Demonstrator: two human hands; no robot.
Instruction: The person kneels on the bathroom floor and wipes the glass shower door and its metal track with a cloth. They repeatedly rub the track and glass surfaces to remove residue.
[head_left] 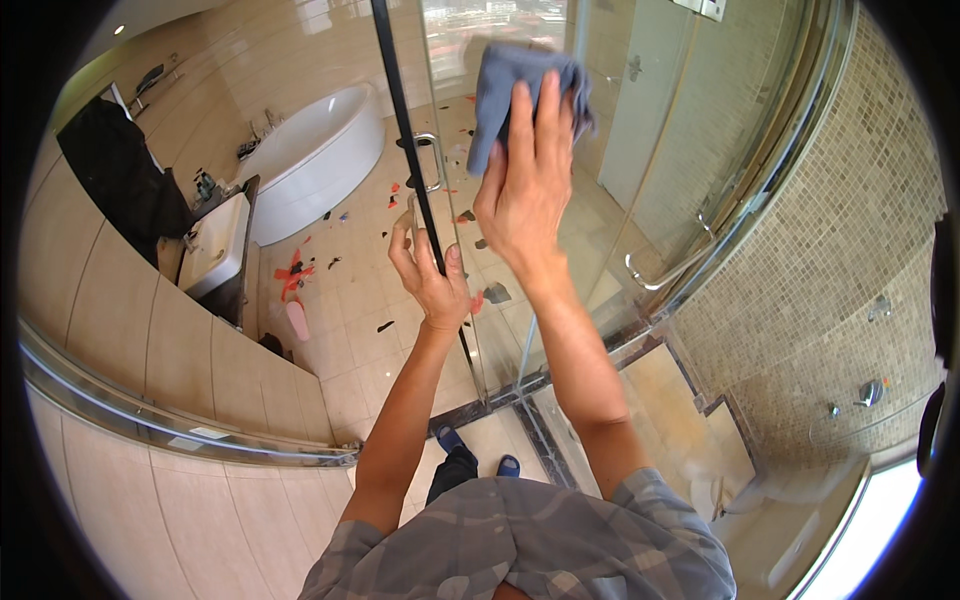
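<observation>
right hand (pixel 527 195), fingers stretched flat, is pressing a blue-grey cloth (pixel 500 90) against the glass (pixel 455 125) at the far side; left hand (pixel 437 290), to its left and nearer, is gripping a black door edge (pixel 398 80), while a white bathtub (pixel 325 160) is standing far left.

Head view, downward, seemingly near hands (pixel 525 205)

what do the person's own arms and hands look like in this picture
The left hand and right hand are ungloved, with no watch or ring visible. The forearms are bare, below short sleeves of a grey plaid shirt.
</observation>
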